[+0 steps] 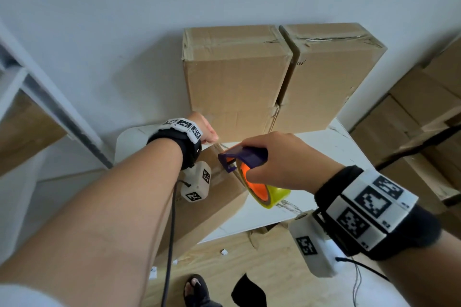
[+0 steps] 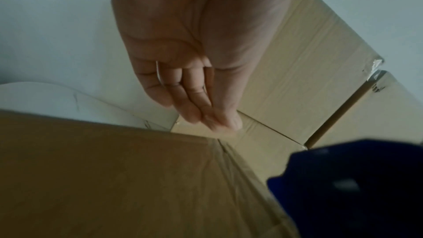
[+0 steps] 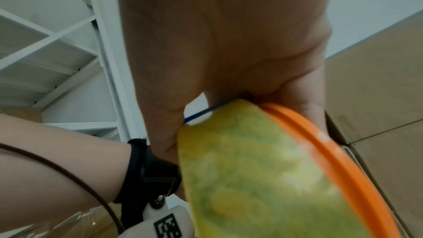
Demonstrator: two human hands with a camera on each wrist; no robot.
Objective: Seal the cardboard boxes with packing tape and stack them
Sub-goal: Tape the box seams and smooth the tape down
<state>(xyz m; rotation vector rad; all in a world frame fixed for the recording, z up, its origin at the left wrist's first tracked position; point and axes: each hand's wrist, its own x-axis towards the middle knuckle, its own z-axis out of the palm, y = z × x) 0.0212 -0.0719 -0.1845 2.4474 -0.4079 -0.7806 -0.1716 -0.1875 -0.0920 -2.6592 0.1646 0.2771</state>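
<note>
A brown cardboard box [image 1: 214, 197] lies on the white table [image 1: 336, 147] under my left forearm; its top [image 2: 114, 169] shows a shiny strip of tape along the seam. My left hand [image 1: 207, 132] is at the box's far edge, fingers [image 2: 194, 108] straight and together with the thumb against them, pinching the tape end. A thin clear strip runs from it to the blue tape dispenser [image 1: 247, 154]. My right hand [image 1: 282, 157] grips that dispenser just above the box. Its yellow-green tape roll [image 3: 251, 169] sits on an orange core [image 3: 320, 142].
Two stacks of sealed boxes [image 1: 237, 75] [image 1: 324, 70] stand against the wall at the table's back. More boxes [image 1: 411, 119] are piled at the right. A white shelf frame [image 1: 37, 87] stands at the left. Paper scraps and my sandalled foot [image 1: 197, 289] are on the wooden floor.
</note>
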